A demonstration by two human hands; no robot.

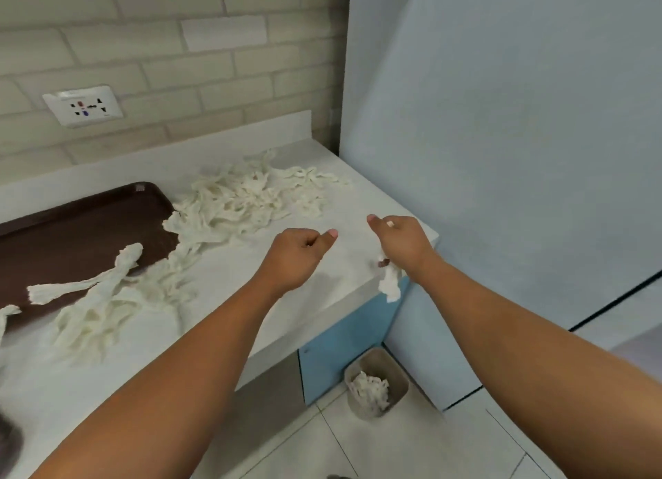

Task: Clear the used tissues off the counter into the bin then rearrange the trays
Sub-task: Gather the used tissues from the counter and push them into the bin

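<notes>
Head view: the fingers of your right hand (401,242) grip a used tissue (390,283) hanging past the worktop (340,274) edge; the bin (402,389) stands well below them; bring them over its mouth before letting go; the fingers of your left hand (297,253) are curled, empty, with the tissue heap (250,199) just beyond.

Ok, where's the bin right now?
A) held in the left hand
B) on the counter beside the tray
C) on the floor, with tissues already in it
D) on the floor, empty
C: the bin stands on the floor by the blue cabinet below the counter's corner, with white tissues piled inside it.
</notes>
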